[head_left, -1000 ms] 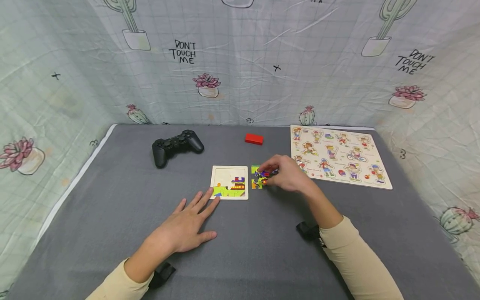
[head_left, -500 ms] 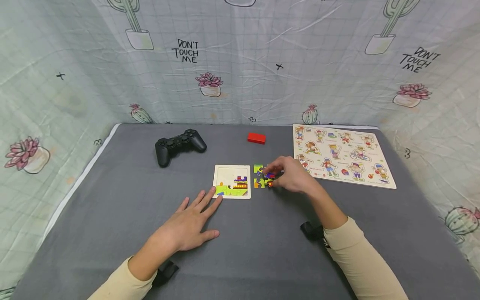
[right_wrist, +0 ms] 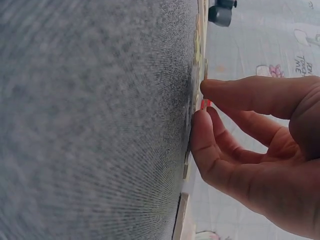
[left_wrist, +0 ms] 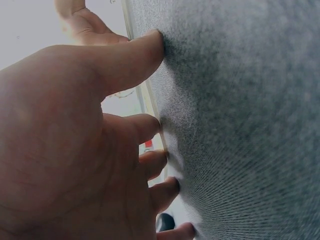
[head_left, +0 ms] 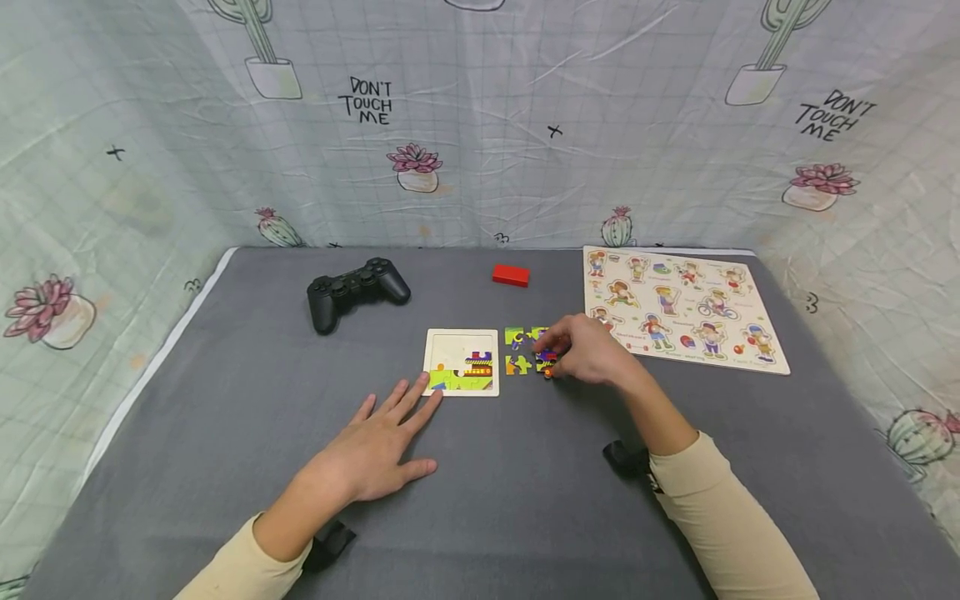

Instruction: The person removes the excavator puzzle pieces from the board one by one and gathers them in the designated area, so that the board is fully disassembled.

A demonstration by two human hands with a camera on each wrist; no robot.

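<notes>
A small wooden jigsaw tray [head_left: 452, 346] lies mid-table, with a partly assembled picture along its bottom and right side. My left hand [head_left: 378, 454] rests palm down with fingers spread, its fingertips at the tray's lower left corner. Right of the tray, my right hand [head_left: 588, 350] pinches a colourful jigsaw piece [head_left: 547, 358] between thumb and fingers, low over the cloth. Its fingers partly hide the piece. Other loose pieces lie beside it, among them a green one [head_left: 514, 335] and a green-orange one [head_left: 516, 365]. In the right wrist view, thumb and index fingertips [right_wrist: 202, 120] close in near the cloth.
A black game controller [head_left: 358, 292] lies at the back left. Behind the tray is a red block [head_left: 511, 276]. A large board with pictures of children [head_left: 686, 308] occupies the back right, close beyond my right hand. Printed curtain [head_left: 480, 167] walls surround the grey table.
My right hand has shifted slightly right with the jigsaw piece, away from the tray, uncovering more of the loose pieces. My left hand stays in place at the tray's corner.
</notes>
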